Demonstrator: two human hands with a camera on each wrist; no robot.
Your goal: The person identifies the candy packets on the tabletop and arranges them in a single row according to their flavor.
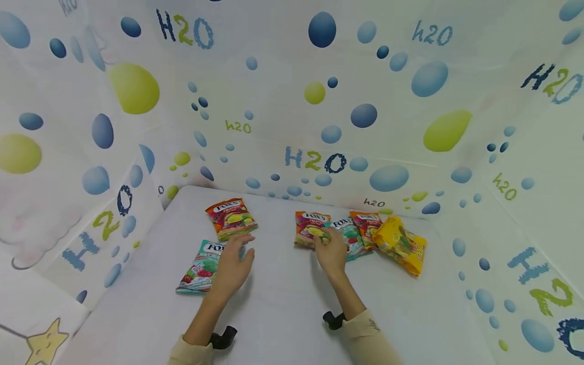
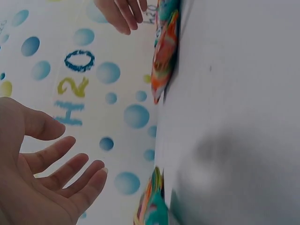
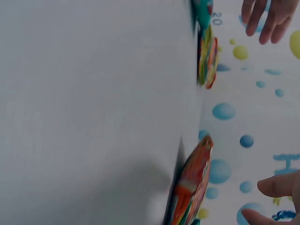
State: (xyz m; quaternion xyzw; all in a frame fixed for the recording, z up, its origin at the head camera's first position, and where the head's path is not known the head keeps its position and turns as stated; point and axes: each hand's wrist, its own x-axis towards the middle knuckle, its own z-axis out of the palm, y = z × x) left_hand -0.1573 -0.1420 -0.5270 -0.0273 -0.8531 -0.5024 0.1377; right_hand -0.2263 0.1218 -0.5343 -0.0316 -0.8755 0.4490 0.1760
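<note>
My left hand (image 1: 232,266) hovers over the right part of a teal Fox's candy bag (image 1: 197,268), partly covering it. Its fingers look loosely bent in the left wrist view, with nothing between them. Behind that bag lies an orange Fox's candy bag (image 1: 232,215). Over the lower right of a second orange bag (image 1: 310,223) is my right hand (image 1: 333,252), raised off the table. The thumb (image 3: 276,184) stands apart from a finger in the right wrist view, and no bag is between them. Another teal bag (image 1: 353,241) lies right beside it, partly hidden.
Farther right, a third orange bag (image 1: 366,225) is partly covered by a yellow candy bag (image 1: 403,247). A white cloth covers the table (image 1: 283,314). Sheets printed with bubbles and H2O lettering (image 1: 274,91) stand around its back and sides.
</note>
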